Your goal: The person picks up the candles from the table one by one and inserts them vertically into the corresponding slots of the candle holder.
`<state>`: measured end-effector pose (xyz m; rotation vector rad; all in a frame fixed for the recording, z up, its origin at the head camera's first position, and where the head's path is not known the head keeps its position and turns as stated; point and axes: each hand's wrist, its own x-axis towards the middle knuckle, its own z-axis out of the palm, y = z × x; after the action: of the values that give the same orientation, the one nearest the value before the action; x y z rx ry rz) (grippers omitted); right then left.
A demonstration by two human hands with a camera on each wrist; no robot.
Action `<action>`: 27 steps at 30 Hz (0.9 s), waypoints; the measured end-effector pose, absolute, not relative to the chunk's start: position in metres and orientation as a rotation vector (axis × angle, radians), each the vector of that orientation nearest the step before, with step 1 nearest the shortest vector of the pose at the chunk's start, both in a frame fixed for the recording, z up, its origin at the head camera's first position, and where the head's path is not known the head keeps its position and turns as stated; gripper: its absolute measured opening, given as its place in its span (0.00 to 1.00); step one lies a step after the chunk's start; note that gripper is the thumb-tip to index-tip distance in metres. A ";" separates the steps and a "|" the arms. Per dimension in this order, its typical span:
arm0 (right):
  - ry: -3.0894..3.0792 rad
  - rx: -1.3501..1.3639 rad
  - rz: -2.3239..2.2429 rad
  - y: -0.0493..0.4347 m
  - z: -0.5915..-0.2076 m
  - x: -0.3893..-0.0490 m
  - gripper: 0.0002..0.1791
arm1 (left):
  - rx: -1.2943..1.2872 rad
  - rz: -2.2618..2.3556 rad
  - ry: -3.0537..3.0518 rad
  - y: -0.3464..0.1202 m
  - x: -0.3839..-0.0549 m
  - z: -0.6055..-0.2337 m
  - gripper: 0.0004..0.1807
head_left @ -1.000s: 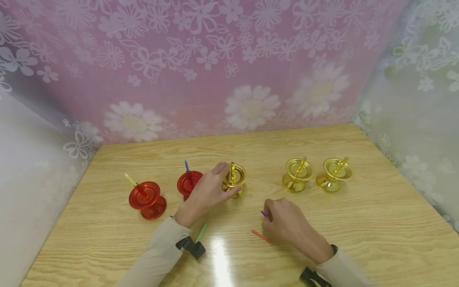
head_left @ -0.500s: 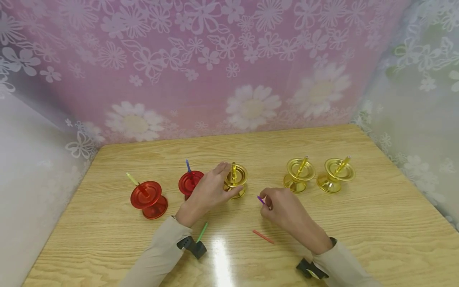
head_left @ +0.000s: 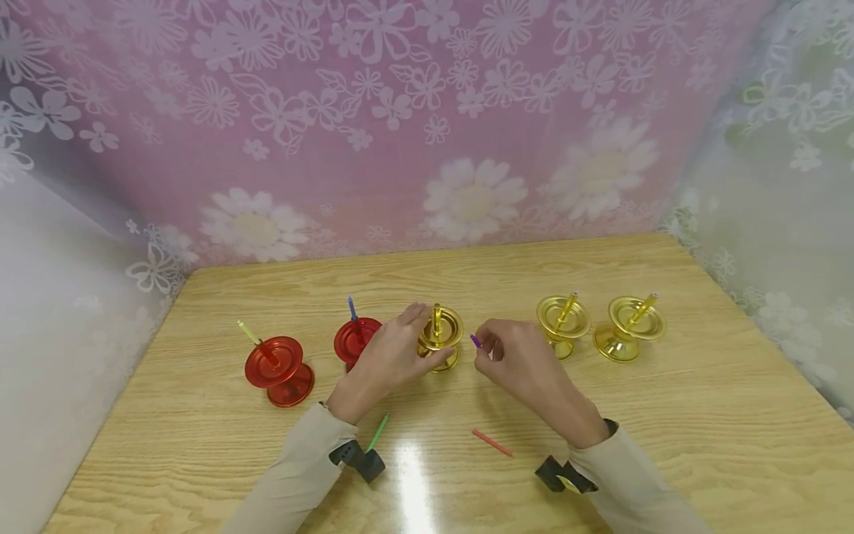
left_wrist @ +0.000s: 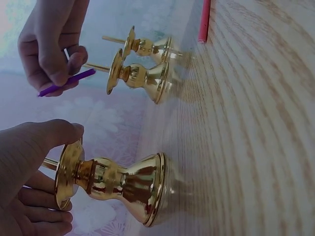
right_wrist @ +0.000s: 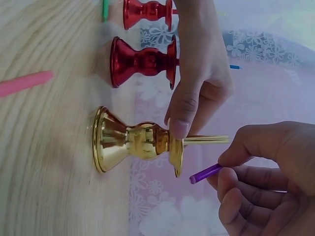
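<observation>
My left hand (head_left: 390,348) holds the rim of a gold candlestick (left_wrist: 123,184) standing on the table, thumb on the near side of its dish and fingers on the far side. A bare gold tube rises from that dish. Just to the right, my right hand (head_left: 527,367) pinches a short purple candle (right_wrist: 205,173) between thumb and fingers. In the right wrist view the candle is tilted, one end near the dish's edge and apart from it. A red candlestick (head_left: 352,341) with a blue candle (head_left: 351,308) stands left of my left hand, partly hidden by it.
Another red candlestick (head_left: 273,363) bears a yellow candle (head_left: 250,332). Two gold candlesticks, one nearer (head_left: 563,315) and one farther right (head_left: 637,319), have bare tubes. A green candle (head_left: 378,432) and a pinkish-red candle (head_left: 492,442) lie on the wooden table (head_left: 460,497).
My right hand has lifted the purple candle from near the pinkish-red one and carried it forward and slightly left, toward the held gold candlestick. My left hand has stayed in place.
</observation>
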<state>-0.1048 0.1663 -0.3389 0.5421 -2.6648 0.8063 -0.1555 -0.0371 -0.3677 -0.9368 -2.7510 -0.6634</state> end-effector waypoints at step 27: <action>-2.526 0.622 1.227 0.153 -0.312 -0.132 0.04 | -0.958 -0.698 -2.744 -0.039 -0.155 -0.366 0.38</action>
<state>-0.1325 0.1527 -0.3117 0.6216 -2.5262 1.2268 -0.1547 -0.0386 -0.3662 -0.9583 -2.7443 -0.6981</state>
